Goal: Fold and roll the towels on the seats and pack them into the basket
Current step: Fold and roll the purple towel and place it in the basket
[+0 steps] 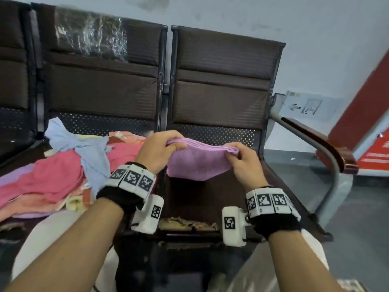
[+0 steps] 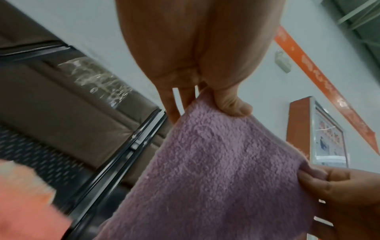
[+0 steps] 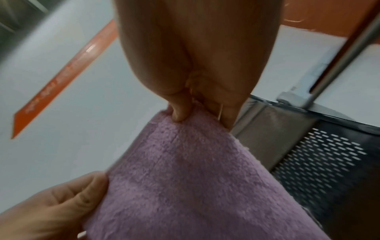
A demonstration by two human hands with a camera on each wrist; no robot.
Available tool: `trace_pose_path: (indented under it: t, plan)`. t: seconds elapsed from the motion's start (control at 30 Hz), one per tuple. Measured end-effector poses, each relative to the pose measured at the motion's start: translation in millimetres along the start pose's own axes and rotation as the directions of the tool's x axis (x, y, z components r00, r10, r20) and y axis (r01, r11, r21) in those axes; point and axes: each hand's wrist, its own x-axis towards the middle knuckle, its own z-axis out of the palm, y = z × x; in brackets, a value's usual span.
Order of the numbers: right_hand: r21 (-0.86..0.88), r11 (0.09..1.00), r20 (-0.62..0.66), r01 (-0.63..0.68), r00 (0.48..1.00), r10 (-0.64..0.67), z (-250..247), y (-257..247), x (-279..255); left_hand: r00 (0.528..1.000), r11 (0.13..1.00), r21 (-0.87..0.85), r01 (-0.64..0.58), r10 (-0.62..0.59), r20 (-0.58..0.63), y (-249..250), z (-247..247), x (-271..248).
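now fold squarely: left hand and right hand each pinching a top corner of the purple towel; match edges, keep taut.

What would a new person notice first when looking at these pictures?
First, the folded purple towel held up over the right-hand brown seat, pinched at its upper corners by the left hand and the right hand. Next, the loose heap of pink, light blue and purple towels on the seat to the left. No basket shows in any view.
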Motion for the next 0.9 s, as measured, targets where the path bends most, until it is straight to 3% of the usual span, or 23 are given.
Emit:
trace_pose_path:
  t: [0.17,0.33,0.47,0.57,0.67,0.7,0.77,0.9]
  plan:
    - [0.069,0.984,0.011,-0.164,0.986,0.164,11,35,-80,0.977,0.990,-0.057,0.129,-0.117,0.175,-17,36,-82]
    - [0.021,0.978,0.039,-0.207,0.978,0.206,19,54,-106,0.910,0.957,-0.114,0.268,-0.213,0.355,-33,51,-109]
    - [-0.057,0.963,0.057,-0.262,0.963,0.265,27,63,-88,0.893,0.943,-0.106,0.314,-0.256,0.370,-47,55,-94]
    - [-0.032,0.943,0.112,-0.332,0.936,0.334,35,71,-71,0.911,0.933,-0.130,0.335,-0.286,0.297,-61,59,-71]
    - [-0.053,0.881,0.326,-0.471,0.826,0.461,41,86,-56,0.912,0.923,-0.152,0.352,-0.302,0.277,-78,67,-46]
    - [-0.113,0.872,0.344,-0.476,0.805,0.483,42,92,-49,0.907,0.918,-0.152,0.367,-0.316,0.277,-84,72,-38]
    - [-0.204,0.871,0.292,-0.446,0.822,0.489,45,103,-33,0.902,0.913,-0.143,0.382,-0.334,0.274,-98,81,-23]
    - [-0.185,0.856,0.230,-0.482,0.826,0.515,51,119,-3,0.871,0.876,-0.198,0.439,-0.361,0.335,-123,101,0]
